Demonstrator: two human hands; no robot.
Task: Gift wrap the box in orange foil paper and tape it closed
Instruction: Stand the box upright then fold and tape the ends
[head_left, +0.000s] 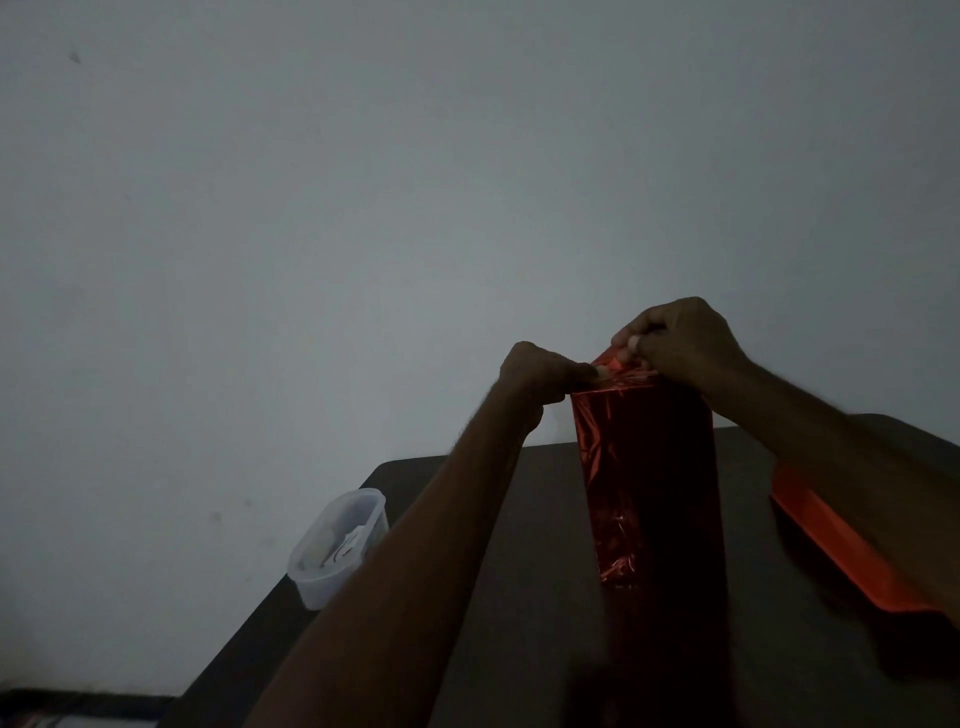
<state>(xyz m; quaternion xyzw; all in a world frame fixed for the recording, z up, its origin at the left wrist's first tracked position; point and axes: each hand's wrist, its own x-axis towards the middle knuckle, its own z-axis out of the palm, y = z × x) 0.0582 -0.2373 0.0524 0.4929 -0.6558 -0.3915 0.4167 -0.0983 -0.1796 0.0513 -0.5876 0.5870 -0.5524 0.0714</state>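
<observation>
A tall box wrapped in shiny orange-red foil paper (649, 467) stands upright on the dark table (519, 597). Its foil is crinkled and dim in the low light. My left hand (540, 379) pinches the foil at the box's top left corner. My right hand (680, 343) grips the loose foil flap at the top right, fingers curled over it. Both hands meet at the top end of the box. No tape can be made out in the dim view.
A translucent plastic tub (337, 551) with white items inside sits at the table's left edge. A flat orange piece (841, 556) lies on the table to the right, partly under my right forearm. A plain grey wall fills the background.
</observation>
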